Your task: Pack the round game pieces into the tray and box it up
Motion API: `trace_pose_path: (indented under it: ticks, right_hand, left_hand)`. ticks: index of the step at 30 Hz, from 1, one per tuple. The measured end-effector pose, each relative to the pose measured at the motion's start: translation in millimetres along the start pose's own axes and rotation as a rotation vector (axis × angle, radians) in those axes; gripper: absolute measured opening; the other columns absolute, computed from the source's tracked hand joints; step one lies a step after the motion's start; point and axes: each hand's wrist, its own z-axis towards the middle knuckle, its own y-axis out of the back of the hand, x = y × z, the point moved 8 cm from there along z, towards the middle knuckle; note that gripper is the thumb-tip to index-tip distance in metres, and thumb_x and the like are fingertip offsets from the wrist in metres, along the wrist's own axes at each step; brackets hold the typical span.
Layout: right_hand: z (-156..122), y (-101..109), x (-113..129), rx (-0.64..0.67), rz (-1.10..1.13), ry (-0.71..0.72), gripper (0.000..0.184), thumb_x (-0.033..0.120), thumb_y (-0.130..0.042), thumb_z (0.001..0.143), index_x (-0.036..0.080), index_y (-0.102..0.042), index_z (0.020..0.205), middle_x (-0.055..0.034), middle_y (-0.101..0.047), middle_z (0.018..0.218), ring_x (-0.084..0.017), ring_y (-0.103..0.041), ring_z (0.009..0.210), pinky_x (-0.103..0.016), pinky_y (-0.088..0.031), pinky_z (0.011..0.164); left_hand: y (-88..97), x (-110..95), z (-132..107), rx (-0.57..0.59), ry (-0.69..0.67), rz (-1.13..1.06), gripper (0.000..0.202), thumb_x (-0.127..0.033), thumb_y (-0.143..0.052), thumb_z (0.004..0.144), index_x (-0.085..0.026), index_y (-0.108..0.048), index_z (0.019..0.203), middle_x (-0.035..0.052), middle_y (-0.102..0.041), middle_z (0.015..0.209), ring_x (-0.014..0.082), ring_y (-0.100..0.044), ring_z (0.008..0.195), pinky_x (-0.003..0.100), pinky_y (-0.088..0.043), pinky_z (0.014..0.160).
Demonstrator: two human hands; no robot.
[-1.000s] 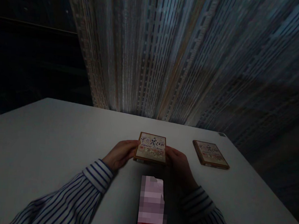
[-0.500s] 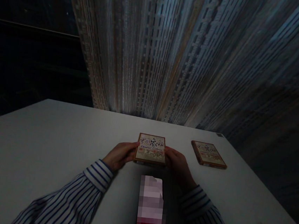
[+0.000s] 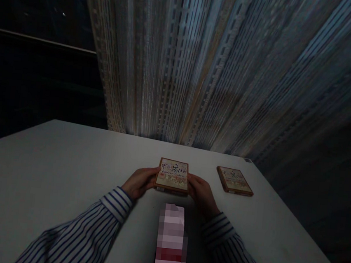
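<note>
A flat Chinese chess box, with a brown rim and dark lettering on a pale lid, is held between my two hands over the white table. My left hand grips its left edge, fingers closed. On the opposite edge, my right hand is closed in the same way. Whether the box's underside touches the table cannot be made out. A second, similar Chinese chess box lies flat to the right, apart from my right hand.
The white table reaches back to a striped string curtain. Between my forearms, close to me, is a phone-like object with a blurred pinkish screen. A small dark patch marks the table's far right corner.
The view has shifted slightly, so the boxes and phone-like object appear a little further left. Both hands keep their hold on the same box.
</note>
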Motion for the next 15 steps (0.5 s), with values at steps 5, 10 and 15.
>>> trace_pose_path:
  ticks: [5,10,15]
  right_hand:
    - [-1,8,4,-0.065,0.011,0.054,0.027,0.03,-0.071,0.06,0.014,-0.063,0.079,-0.0067,-0.071,0.078,-0.02,-0.066,0.074,-0.03,-0.052,0.069]
    - [-3,10,7,-0.068,-0.022,0.054,0.027,0.031,-0.071,0.06,0.014,-0.063,0.08,-0.0068,-0.07,0.079,-0.018,-0.066,0.075,-0.028,-0.051,0.07]
    - [-6,13,11,-0.079,-0.051,0.058,0.026,0.032,-0.07,0.06,0.015,-0.064,0.078,-0.007,-0.07,0.078,-0.019,-0.066,0.076,-0.028,-0.051,0.068]
  left_hand:
    - [-4.6,0,-4,0.005,0.007,0.011,0.018,-0.018,-0.058,0.08,-0.004,-0.064,0.09,0.0155,-0.071,0.084,0.0173,-0.068,0.071,0.022,-0.056,0.063]
    - [-2.8,2,-7,-0.029,0.012,0.028,0.017,-0.018,-0.058,0.08,-0.004,-0.064,0.087,0.0148,-0.071,0.081,0.0167,-0.068,0.069,0.022,-0.056,0.063]
    - [-4.6,1,-8,-0.051,-0.005,0.035,0.015,-0.018,-0.062,0.077,-0.005,-0.063,0.085,0.014,-0.071,0.078,0.017,-0.068,0.068,0.022,-0.056,0.062]
